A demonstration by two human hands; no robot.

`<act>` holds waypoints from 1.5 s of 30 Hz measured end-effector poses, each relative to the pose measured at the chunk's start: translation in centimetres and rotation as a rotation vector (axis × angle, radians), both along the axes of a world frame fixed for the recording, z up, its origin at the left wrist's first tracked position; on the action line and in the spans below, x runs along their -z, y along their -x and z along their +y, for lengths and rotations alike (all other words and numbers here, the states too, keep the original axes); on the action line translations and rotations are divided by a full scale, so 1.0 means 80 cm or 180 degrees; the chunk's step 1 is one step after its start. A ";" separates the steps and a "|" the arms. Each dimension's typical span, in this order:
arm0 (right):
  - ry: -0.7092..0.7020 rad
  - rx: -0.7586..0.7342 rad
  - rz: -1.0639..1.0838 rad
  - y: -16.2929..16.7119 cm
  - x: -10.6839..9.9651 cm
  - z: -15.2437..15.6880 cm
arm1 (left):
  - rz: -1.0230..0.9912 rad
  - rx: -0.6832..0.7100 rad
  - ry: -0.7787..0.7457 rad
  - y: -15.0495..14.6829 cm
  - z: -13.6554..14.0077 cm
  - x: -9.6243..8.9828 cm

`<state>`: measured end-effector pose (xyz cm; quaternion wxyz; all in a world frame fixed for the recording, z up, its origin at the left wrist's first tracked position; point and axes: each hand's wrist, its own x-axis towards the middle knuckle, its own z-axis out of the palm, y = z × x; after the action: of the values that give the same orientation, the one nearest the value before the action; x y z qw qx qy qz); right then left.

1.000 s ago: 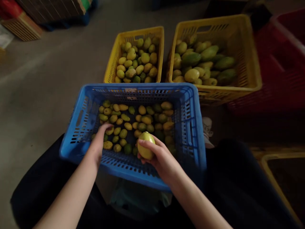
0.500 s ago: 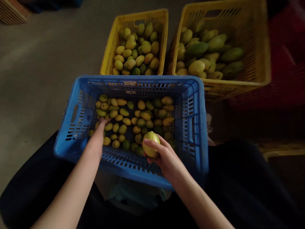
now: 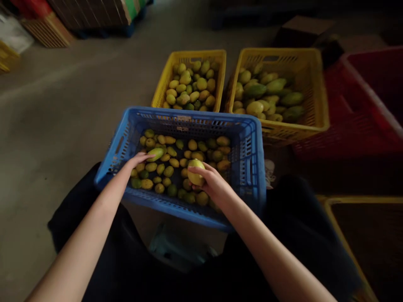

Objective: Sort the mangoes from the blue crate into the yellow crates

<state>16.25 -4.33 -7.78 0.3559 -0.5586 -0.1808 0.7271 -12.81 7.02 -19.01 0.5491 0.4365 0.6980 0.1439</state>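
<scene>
In the head view, my right hand is closed around a plump yellow-green fruit, held above the blue crate. The fruit is rounded, with a small nub on top. My left hand reaches into the crate's left side, its fingers on a longer green-yellow fruit. This one is raised over the others and lies slanted. Several smaller yellow and green fruits cover much of the crate's dark bottom. Part of my left hand's grip is hidden by the hand itself.
Beyond the blue crate stand a smaller-looking yellow crate of rounded fruits and another yellow crate of longer ones. A red crate is at the right. A yellow-rimmed container lies beside my right leg. Concrete floor extends left.
My left hand has come up from among the fruits with a longer green-yellow one. My right hand keeps its fruit over the crate. The view has tilted up, showing more floor behind.
</scene>
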 end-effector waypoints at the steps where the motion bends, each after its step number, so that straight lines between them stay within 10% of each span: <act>1: -0.0048 0.0008 -0.0023 0.003 0.000 0.001 | -0.0140 -0.0096 -0.0079 0.000 0.003 -0.014; 12: -0.0432 0.0228 -0.0039 0.002 0.003 -0.047 | -0.3417 -0.0106 -0.0539 -0.087 -0.113 -0.204; 23: 0.0137 0.0766 0.0660 0.017 -0.002 -0.028 | -0.4445 -0.1931 0.0830 -0.114 -0.151 -0.175; 34: -0.0632 0.0182 0.0810 0.039 0.029 -0.023 | -0.3784 -0.0994 0.0114 -0.107 -0.143 -0.173; 45: -0.0765 0.0202 0.1085 0.032 0.022 -0.041 | -0.3150 -0.0361 0.0400 -0.130 -0.156 -0.177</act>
<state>13.66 -7.65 -9.54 0.4681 -0.3864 -0.1857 0.7727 -2.44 -5.42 -4.89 0.8310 0.2433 0.3838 0.3209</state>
